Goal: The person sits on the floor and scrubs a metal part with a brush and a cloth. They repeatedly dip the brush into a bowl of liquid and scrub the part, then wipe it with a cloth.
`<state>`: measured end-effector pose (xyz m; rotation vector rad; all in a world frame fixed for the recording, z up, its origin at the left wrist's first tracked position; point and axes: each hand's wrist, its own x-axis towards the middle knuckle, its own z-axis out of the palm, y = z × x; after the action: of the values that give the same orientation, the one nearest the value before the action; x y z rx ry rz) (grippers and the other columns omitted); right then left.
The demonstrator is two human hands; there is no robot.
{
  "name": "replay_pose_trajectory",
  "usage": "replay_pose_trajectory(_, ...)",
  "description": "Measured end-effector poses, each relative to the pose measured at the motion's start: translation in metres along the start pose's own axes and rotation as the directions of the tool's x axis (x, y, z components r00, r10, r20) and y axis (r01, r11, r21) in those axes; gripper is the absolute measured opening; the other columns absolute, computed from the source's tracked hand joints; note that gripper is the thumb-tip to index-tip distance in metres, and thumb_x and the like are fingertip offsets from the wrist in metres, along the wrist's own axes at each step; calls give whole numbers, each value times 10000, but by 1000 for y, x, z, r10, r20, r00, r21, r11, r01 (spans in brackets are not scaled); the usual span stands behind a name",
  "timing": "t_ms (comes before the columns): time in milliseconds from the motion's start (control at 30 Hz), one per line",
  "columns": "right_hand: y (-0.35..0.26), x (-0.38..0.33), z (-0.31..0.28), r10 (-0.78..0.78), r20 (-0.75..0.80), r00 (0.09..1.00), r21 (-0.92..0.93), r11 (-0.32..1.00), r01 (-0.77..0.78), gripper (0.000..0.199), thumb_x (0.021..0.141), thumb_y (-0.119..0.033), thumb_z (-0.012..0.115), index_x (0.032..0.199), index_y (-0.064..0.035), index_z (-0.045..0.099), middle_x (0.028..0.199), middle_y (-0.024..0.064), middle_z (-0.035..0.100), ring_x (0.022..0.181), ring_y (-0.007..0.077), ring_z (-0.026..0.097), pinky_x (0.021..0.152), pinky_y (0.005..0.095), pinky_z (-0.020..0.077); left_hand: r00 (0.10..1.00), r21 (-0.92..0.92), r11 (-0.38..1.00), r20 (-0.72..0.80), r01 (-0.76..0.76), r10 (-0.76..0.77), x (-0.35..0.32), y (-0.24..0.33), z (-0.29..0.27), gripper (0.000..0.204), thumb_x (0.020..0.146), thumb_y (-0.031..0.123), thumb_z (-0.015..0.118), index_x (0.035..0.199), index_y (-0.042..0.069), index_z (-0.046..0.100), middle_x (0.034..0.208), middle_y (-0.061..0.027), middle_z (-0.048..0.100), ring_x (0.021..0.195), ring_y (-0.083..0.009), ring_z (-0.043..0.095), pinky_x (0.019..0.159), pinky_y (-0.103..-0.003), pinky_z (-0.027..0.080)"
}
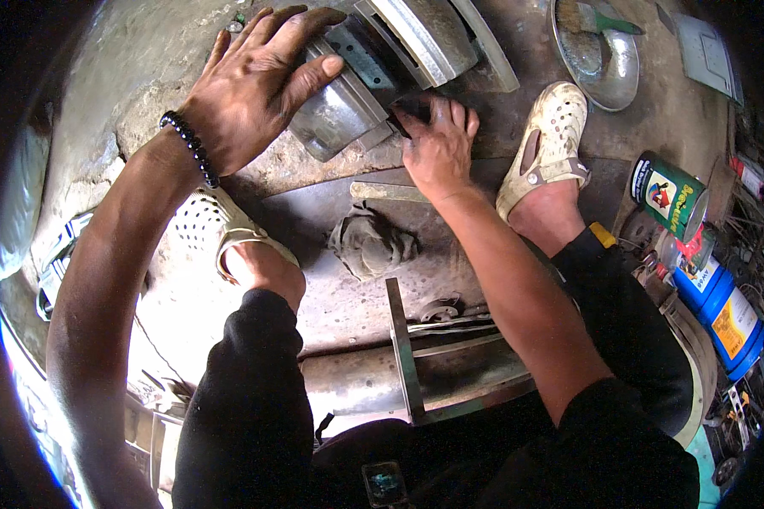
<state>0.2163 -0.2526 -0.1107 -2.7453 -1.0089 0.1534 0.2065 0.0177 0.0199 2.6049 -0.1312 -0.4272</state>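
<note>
A curved grey metal piece (331, 123) lies at the far middle of the scene, between and beyond the person's feet. The left hand (250, 97) is laid over its left side, fingers spread and thumb stretched apart, the thumb tip against the metal; the hand is open rather than wrapped round it. At the piece's right end, the right hand (443, 151) has its fingers bent at a dark gap; the fingertips are partly hidden, so whether they grip anything cannot be told.

Just beyond and to the right is a second, brighter curved metal part (424, 38), close beside the first. The left hand itself covers some of the first piece's left side. Nearer, a flat strip (386, 192) lies by the right wrist, with a crumpled dark cloth (372, 244) just this side of it. A pale clog (547, 136) stands to the right of the right hand, its mate (208, 222) near the left wrist. Far right, a brush (607, 24) rests in a round metal pan (620, 76); nearer are a dark green can (666, 199) and a blue container (721, 310).

The left forearm, wearing a black bead bracelet (191, 148), arcs in from the near left, palm down. The right forearm slants inward from the near right.
</note>
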Motion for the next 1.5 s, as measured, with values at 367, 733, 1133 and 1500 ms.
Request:
replay_pose_trajectory(367, -5, 1, -5, -15, -13, 1000, 23, 1000, 15, 467, 702, -144, 743, 1159, -243, 738, 1332, 143, 513, 1250, 357, 457, 1105, 567, 294, 983, 158, 986, -180, 57, -28, -8, -9, 20, 541, 1050, 511, 381, 1470, 172, 429, 1477, -171, 483, 1458, -393, 319, 1210, -621, 180)
replay_pose_trajectory(733, 7, 4, -4, -55, -165, 985, 87, 994, 70, 458, 730, -134, 727, 1188, -136, 699, 1252, 176, 578, 1218, 398, 512, 1152, 561, 306, 987, 57, 986, 13, 159, -160, -14, 9, 5, 552, 1053, 463, 390, 1478, 110, 383, 1460, -217, 458, 1451, -444, 295, 1211, -584, 183)
replay_pose_trajectory(1133, 27, 4, -42, -205, -63, 977, 375, 902, 214, 614, 777, 26, 602, 1372, -122, 572, 1243, 177, 623, 1135, 373, 602, 991, 437, 511, 999, -112, 994, -42, -13, 8, 0, 20, -12, 496, 1048, 359, 447, 1412, 22, 442, 1330, -232, 532, 1266, -403, 489, 1099, -480, 377)
replay_pose_trajectory(1500, -13, -39, -108, -187, 814, 550, 337, 924, -183, 652, 914, -96, 539, 1541, -175, 377, 988, 298, 628, 908, 406, 651, 858, 503, 537, 999, -116, 993, 29, 21, -18, 0, 5, -8, 539, 1045, 383, 456, 1448, 28, 418, 1430, -239, 440, 1356, -398, 423, 1142, -528, 320)
